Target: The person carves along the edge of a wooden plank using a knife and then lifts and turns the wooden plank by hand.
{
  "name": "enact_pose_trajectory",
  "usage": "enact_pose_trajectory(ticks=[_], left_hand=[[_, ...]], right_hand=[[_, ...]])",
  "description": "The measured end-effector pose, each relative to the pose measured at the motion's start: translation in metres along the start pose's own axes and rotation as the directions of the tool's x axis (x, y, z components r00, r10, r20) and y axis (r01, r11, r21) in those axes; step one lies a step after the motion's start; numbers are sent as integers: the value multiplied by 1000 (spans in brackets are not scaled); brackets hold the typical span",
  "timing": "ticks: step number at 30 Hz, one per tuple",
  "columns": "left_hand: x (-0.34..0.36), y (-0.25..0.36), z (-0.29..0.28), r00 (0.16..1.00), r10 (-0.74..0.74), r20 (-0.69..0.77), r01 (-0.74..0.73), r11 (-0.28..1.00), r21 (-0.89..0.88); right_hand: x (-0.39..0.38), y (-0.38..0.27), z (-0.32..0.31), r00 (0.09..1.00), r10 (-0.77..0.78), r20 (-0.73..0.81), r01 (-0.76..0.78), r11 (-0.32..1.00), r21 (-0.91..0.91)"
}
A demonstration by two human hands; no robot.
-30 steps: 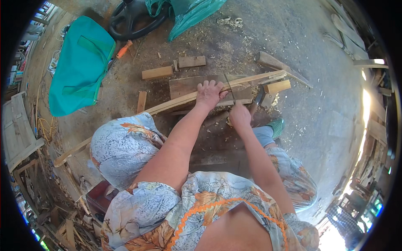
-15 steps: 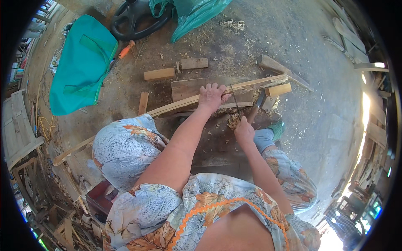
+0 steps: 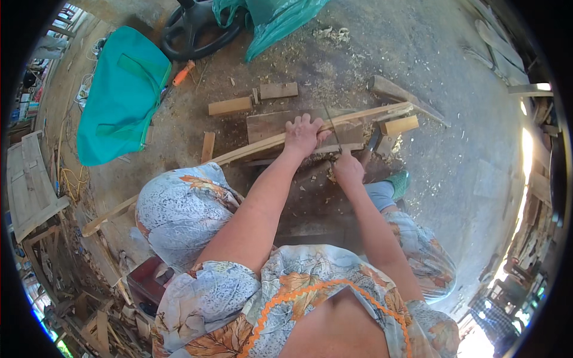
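My closed right hand (image 3: 348,168) has pushed the saw (image 3: 333,129) up-frame, apparently another cutting stroke. Mid-frame, my left hand (image 3: 303,135) clamps the strip (image 3: 253,148).

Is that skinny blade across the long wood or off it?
Across it: the thin blade in the right hand crosses the long wood, beside the left hand.

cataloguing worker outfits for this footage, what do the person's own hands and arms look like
Both the left hand and right hand are bare, without gloves; no watch or bracelet shows. The short, loose left sleeve is pale blue-grey and white, mottled, with brownish-orange leaf prints; the right sleeve is similarly patterned.
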State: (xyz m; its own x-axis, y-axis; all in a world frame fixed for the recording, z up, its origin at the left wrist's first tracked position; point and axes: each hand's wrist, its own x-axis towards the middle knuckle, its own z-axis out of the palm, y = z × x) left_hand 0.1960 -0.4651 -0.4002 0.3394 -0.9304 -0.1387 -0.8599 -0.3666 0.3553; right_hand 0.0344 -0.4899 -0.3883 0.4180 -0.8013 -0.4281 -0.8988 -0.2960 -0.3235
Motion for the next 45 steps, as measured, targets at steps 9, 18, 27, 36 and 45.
enact_pose_trajectory(ticks=[9,18,27,36,45], left_hand=[[0,-1,3,998,20,-57,-18,1000,20],[1,-8,-2,1000,0,7,0,1000,13],[8,-6,-4,999,-8,35,7,1000,19],[7,-5,-5,999,-22,29,21,999,45],[6,-3,-9,999,-36,39,34,998,49]], right_hand=[[2,0,-2,999,25,-30,-24,999,22],[-15,2,1,998,-35,-44,34,999,-21],[-34,18,9,1000,28,-13,-29,999,-21],[-32,25,18,999,40,-11,-40,999,4],[-34,21,16,998,62,-11,-62,998,-1]])
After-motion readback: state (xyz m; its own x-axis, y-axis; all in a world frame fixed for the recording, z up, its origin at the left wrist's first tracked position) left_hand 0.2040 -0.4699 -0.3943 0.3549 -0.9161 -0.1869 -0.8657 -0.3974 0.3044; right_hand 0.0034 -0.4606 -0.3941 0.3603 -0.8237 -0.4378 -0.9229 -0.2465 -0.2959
